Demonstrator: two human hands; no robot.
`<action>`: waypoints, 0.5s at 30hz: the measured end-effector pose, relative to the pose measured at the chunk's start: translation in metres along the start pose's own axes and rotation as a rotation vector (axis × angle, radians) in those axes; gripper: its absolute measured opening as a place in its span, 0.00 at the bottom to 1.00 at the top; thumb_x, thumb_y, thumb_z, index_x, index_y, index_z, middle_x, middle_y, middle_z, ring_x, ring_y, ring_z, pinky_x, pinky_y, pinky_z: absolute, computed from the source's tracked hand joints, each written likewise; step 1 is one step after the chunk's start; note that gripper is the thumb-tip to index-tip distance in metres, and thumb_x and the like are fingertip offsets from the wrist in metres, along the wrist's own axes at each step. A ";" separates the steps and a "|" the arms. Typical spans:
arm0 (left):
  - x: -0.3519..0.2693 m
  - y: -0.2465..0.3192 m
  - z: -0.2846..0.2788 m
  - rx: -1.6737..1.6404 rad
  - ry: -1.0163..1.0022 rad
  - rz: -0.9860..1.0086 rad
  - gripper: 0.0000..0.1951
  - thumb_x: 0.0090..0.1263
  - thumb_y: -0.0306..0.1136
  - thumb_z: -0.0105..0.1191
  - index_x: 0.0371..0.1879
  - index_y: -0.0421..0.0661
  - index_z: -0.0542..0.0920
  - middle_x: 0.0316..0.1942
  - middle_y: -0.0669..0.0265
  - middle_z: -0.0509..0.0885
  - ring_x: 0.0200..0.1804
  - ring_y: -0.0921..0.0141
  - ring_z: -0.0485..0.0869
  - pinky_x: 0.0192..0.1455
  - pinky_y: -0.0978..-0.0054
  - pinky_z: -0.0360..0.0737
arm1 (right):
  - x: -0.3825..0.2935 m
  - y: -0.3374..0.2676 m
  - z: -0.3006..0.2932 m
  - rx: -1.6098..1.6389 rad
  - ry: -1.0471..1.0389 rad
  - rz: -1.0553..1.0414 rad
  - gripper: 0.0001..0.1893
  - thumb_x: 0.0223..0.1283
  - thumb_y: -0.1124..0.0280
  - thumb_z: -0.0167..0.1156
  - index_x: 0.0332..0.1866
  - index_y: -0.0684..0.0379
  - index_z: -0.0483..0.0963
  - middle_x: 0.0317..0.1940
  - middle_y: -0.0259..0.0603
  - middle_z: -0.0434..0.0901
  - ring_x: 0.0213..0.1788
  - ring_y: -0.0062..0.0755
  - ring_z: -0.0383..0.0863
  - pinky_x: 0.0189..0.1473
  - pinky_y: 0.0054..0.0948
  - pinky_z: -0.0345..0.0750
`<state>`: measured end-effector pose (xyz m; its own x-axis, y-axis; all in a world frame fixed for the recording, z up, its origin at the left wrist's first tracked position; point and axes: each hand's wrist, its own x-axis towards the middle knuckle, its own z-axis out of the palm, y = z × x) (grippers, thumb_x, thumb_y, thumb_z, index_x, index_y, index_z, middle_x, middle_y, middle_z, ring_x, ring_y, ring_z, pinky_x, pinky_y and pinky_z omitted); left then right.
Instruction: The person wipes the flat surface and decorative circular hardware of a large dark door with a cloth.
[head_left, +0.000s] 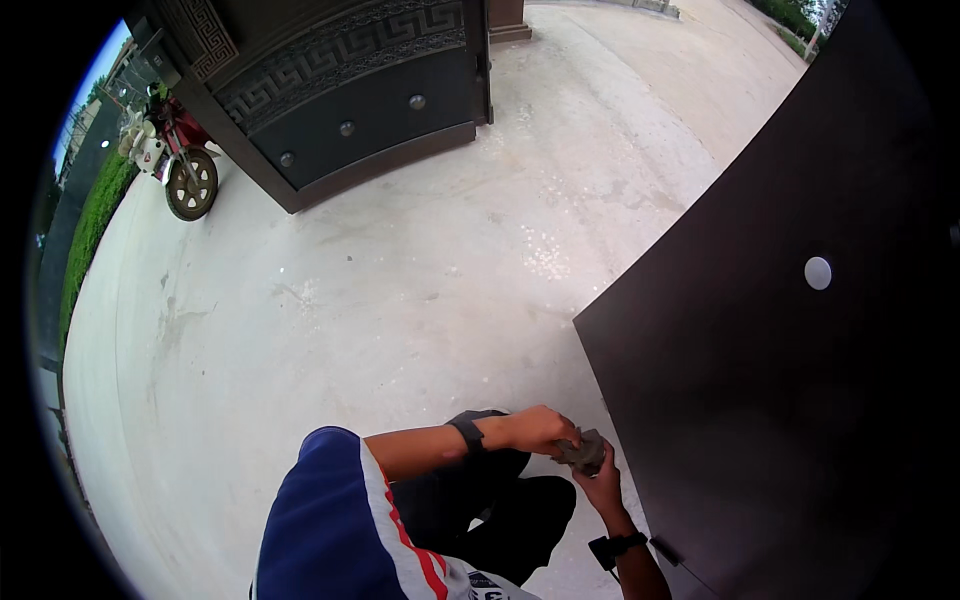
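My left hand (536, 429) reaches across from the left, its fingers closed on one side of a crumpled grey-brown rag (592, 450). From the lower right, my right hand (602, 484) grips the other side of the same rag. The fingers hide part of the cloth. Both hands are close to the edge of a large dark metal door panel (750, 390), seemingly apart from it. A pale round stud (818, 273) stands out on the panel. Below the hands are my bent knees in black trousers (517, 517); a dark band sits on each wrist.
Ahead stands another dark gate leaf (360, 165) with Greek-key relief and round metal studs. A red motorcycle (184, 157) is parked behind its left edge, near a green hedge (94, 232). Pale concrete floor (375, 315) with scattered white specks lies between the panels. A pillar base (510, 31) rises at the top.
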<state>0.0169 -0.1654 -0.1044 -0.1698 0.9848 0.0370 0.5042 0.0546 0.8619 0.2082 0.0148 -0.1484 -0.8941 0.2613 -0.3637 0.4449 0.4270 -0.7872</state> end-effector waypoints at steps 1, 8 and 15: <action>-0.014 0.028 -0.012 0.008 0.009 -0.010 0.18 0.59 0.30 0.62 0.49 0.47 0.82 0.45 0.61 0.85 0.48 0.55 0.83 0.48 0.59 0.79 | -0.014 -0.027 -0.004 0.082 -0.004 -0.004 0.49 0.49 0.73 0.74 0.75 0.55 0.51 0.54 0.57 0.78 0.54 0.51 0.84 0.52 0.40 0.82; -0.152 0.211 -0.072 -0.025 0.180 -0.281 0.15 0.68 0.38 0.54 0.51 0.49 0.81 0.41 0.57 0.85 0.43 0.54 0.84 0.45 0.59 0.80 | -0.092 -0.189 -0.016 0.165 -0.364 -0.018 0.22 0.56 0.72 0.67 0.57 0.60 0.76 0.46 0.45 0.84 0.50 0.39 0.84 0.52 0.34 0.80; -0.284 0.285 -0.070 0.008 0.586 -0.504 0.16 0.66 0.33 0.55 0.51 0.46 0.82 0.41 0.55 0.86 0.43 0.54 0.85 0.48 0.61 0.81 | -0.102 -0.309 0.019 -0.042 -0.549 -0.323 0.19 0.55 0.73 0.65 0.53 0.62 0.77 0.45 0.47 0.82 0.46 0.43 0.84 0.49 0.34 0.80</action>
<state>0.1491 -0.4412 0.1660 -0.8001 0.5923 -0.0955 0.2526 0.4769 0.8419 0.1606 -0.1598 0.1224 -0.8741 -0.3630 -0.3227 0.1407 0.4468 -0.8835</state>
